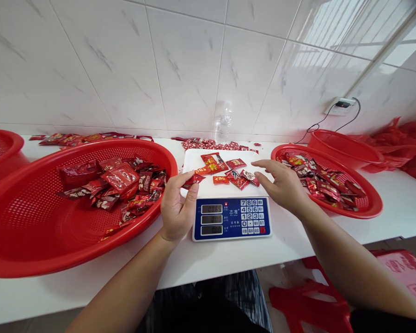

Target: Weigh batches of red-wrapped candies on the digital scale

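A white electronic scale with a blue keypad panel [232,217] stands on the table in front of me. Several small red packets lie loose on its white pan [208,188], among them a larger red packet with yellow print [215,162]. At the pan's left edge my left hand [178,206] pinches a dark red packet [193,181] between thumb and fingers. My right hand [280,185] is at the pan's right side, thumb and fingers spread, with nothing in it. Nearest to its fingertips is a red packet with a white patch [250,177].
A big red basket [31,236] of packets stands left, a smaller red basket [370,208] of packets right. Behind the scale are a clear bottle [224,122] and small packets [208,144]. A cord [319,122] runs from the wall socket. Red stools [308,300] stand below.
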